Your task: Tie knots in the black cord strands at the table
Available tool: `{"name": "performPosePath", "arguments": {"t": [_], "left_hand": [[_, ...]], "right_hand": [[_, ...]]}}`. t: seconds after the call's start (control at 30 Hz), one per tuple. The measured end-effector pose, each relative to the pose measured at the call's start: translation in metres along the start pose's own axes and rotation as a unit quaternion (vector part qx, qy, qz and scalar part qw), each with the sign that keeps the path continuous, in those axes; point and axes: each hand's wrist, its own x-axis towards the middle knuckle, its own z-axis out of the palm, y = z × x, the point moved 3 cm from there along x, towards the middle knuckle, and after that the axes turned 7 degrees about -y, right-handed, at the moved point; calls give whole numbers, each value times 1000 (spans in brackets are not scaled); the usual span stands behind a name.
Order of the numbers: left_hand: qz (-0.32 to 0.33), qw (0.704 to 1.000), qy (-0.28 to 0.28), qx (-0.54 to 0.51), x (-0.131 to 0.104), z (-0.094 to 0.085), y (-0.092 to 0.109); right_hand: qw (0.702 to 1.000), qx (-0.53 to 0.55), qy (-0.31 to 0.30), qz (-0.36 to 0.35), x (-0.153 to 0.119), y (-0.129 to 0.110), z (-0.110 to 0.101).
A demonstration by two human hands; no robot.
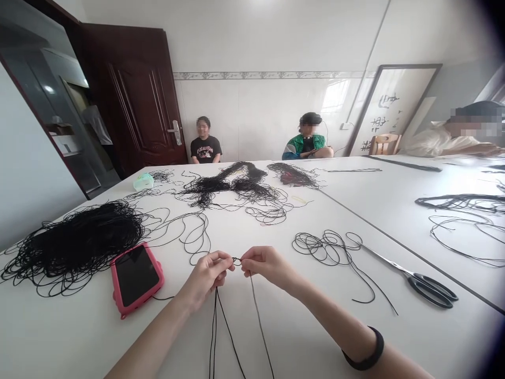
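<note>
Thin black cord (236, 260) spans the small gap between my two hands, with a little loop or knot in it. My left hand (211, 271) pinches the cord between thumb and forefinger, its other fingers curled. Several strands hang from beneath it toward the table's near edge. Opposite, my right hand (262, 263) pinches the same cord with thumb and fingertips, and a single strand drops below it. The exact shape of the knot is too small to make out. A black band circles my right forearm.
On the white table (185, 342) lie a tablet in a pink case (138, 276), a large black cord heap (87, 237), more cord bundles (236, 184), loose coiled cord (321, 247) and black-handled scissors (432, 289). Several people sit around the table's far side.
</note>
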Motion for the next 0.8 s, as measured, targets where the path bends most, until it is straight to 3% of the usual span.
{"name": "performPosePath", "arguments": {"t": [0.17,0.37,0.8], "left_hand": [[-2,995,-8,99,2,4,0],[-25,985,-41,165,0,10,-4],[-44,978,-66,192,0,14,-11]], "right_hand": [[995,-59,76,18,-2,4,-6],[979,-153,133,-25,-3,-2,-2],[946,-236,209,-78,-2,1,-13]]}}
